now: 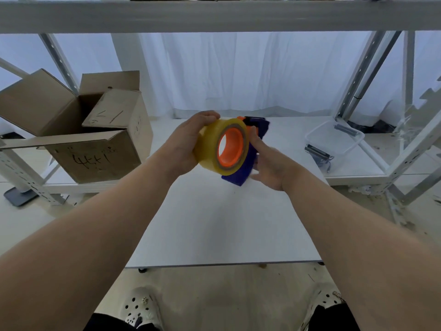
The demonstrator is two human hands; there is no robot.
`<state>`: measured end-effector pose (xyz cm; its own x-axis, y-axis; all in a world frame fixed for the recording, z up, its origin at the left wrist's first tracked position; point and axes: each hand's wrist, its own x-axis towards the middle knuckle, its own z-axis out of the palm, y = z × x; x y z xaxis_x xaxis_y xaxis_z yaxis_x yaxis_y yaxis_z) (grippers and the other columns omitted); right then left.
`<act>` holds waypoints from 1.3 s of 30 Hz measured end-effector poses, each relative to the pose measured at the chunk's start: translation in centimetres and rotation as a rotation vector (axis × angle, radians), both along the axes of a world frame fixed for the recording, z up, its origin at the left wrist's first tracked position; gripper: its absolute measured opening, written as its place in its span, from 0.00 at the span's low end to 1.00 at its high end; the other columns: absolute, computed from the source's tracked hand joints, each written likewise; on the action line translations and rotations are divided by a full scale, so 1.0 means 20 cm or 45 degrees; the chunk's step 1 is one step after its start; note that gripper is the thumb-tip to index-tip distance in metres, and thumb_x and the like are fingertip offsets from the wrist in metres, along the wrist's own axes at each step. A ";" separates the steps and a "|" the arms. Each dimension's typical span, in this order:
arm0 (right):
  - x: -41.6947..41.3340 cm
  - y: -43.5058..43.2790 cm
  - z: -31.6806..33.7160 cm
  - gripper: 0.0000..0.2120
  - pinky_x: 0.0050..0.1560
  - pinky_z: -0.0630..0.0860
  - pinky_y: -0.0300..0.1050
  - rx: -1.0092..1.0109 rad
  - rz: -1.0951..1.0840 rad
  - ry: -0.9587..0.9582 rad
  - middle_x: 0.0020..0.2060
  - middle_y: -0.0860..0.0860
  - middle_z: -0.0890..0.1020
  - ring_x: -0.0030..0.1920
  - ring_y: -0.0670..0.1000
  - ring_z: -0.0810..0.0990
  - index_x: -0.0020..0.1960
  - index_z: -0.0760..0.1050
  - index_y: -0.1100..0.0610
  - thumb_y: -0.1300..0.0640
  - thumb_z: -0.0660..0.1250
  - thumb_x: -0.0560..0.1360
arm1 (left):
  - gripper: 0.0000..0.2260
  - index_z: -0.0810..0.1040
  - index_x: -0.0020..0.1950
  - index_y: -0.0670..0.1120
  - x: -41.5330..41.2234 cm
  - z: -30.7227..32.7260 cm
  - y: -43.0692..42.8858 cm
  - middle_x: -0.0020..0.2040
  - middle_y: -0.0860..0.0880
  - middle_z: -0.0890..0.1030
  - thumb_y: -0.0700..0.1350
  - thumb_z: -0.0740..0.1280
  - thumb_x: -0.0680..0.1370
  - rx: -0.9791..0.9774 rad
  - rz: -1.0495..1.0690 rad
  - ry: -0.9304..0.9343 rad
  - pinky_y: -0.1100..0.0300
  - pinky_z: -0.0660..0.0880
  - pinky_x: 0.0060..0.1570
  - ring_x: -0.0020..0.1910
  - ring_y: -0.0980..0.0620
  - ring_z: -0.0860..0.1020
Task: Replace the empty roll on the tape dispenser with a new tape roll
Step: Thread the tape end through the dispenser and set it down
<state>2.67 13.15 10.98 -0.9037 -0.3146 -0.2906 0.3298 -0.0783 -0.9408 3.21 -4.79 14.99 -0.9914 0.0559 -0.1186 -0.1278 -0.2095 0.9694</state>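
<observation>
A full yellowish tape roll (210,145) sits around the orange hub (232,145) of a blue tape dispenser (241,173), held up above the white table (214,223). My left hand (185,143) wraps the roll's outer face from the left, fingers curled over its top. My right hand (267,163) grips the blue dispenser body from the right and below. The dispenser's far end (259,126) shows behind the roll, partly hidden by it.
An open cardboard box (95,144) with a smaller box inside stands at the left on a low shelf. A clear plastic bin (334,144) with small metal parts sits at the right. Metal rack posts flank both sides and a shelf runs overhead.
</observation>
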 end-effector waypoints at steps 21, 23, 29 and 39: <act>-0.02 0.07 0.00 0.24 0.44 0.81 0.45 -0.023 0.295 0.300 0.48 0.53 0.82 0.46 0.52 0.83 0.63 0.72 0.54 0.59 0.70 0.67 | 0.03 0.81 0.44 0.46 -0.01 0.05 -0.10 0.39 0.56 0.81 0.40 0.69 0.74 -0.894 -0.567 0.257 0.62 0.66 0.42 0.41 0.57 0.72; -0.02 0.08 -0.01 0.27 0.46 0.81 0.47 0.030 0.342 0.281 0.49 0.55 0.82 0.47 0.53 0.82 0.65 0.70 0.57 0.58 0.70 0.68 | 0.04 0.81 0.44 0.45 -0.01 0.05 -0.11 0.39 0.54 0.81 0.37 0.68 0.74 -0.889 -0.639 0.252 0.63 0.68 0.40 0.38 0.58 0.72; -0.01 0.07 -0.02 0.28 0.46 0.81 0.48 0.065 0.378 0.239 0.44 0.53 0.83 0.45 0.53 0.82 0.60 0.73 0.57 0.52 0.77 0.63 | 0.05 0.82 0.46 0.44 -0.01 0.05 -0.11 0.39 0.52 0.83 0.37 0.68 0.74 -0.806 -0.715 0.195 0.68 0.75 0.40 0.37 0.59 0.78; 0.00 -0.03 0.02 0.28 0.57 0.76 0.55 -0.056 0.073 0.291 0.52 0.56 0.82 0.52 0.57 0.80 0.58 0.76 0.47 0.32 0.52 0.69 | 0.03 0.83 0.44 0.42 0.01 0.09 -0.04 0.37 0.48 0.83 0.38 0.69 0.73 -0.921 -0.448 0.443 0.67 0.76 0.36 0.33 0.60 0.77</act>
